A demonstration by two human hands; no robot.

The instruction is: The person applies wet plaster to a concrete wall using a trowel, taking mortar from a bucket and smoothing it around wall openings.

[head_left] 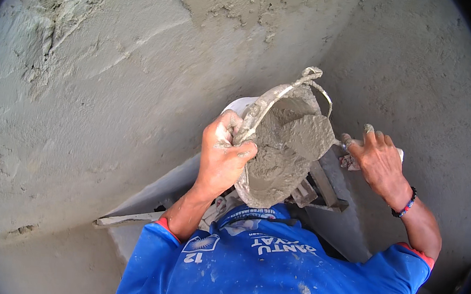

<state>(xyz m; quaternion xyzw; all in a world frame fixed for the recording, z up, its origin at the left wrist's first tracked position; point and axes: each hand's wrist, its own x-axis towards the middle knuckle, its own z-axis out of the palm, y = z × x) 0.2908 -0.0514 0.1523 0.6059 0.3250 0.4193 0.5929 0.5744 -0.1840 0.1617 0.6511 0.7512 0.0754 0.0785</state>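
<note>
Person's left hand [224, 158] clamped on the rim of a bucket [263, 107], which sits between both hands. Right hand [381, 167] wrapped round trowel [309, 136] handle; blade over bucket's wet mortar [275, 177]. Beyond hands: grey wall [122, 78].

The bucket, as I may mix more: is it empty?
Not empty: wet cement lies inside the bucket, whose rim the left hand grips. How deep it goes, I cannot tell.

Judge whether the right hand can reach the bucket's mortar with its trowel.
Probably yes: the right hand grips the trowel, which extends over the open bucket, and nothing visible blocks the way to the mortar.
</note>
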